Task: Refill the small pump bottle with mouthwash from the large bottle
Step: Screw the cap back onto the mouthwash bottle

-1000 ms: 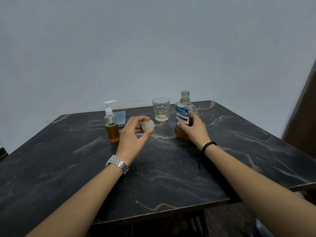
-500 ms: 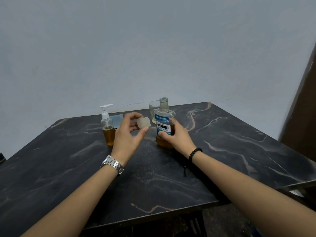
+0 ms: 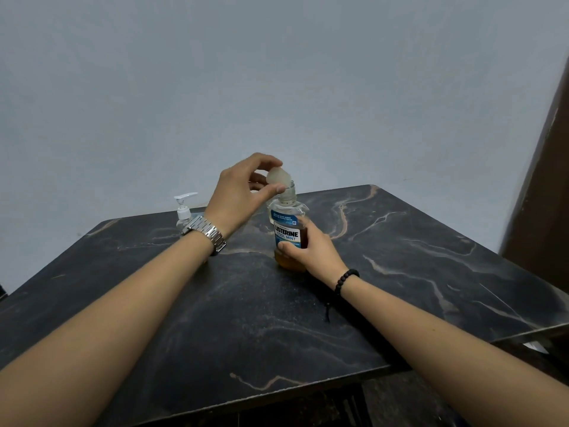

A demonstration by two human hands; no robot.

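Note:
The large mouthwash bottle (image 3: 288,232) stands upright on the black marble table (image 3: 400,257), part full of amber liquid, its neck open. My right hand (image 3: 311,249) grips its lower body. My left hand (image 3: 243,192) holds the translucent cap (image 3: 278,176) tilted, just left of and touching the bottle's mouth. The small pump bottle (image 3: 184,212) with a white pump head stands at the back left, its lower part hidden behind my left wrist.
A pale wall rises right behind the table's far edge. A brown upright surface (image 3: 551,180) stands at the right. The table's front edge (image 3: 277,392) runs near me, with dark frame parts below.
My right hand pulled the large bottle nearer and left. My left hand rose with the cap up to the bottle's mouth. The drinking glass is now out of sight behind my hands.

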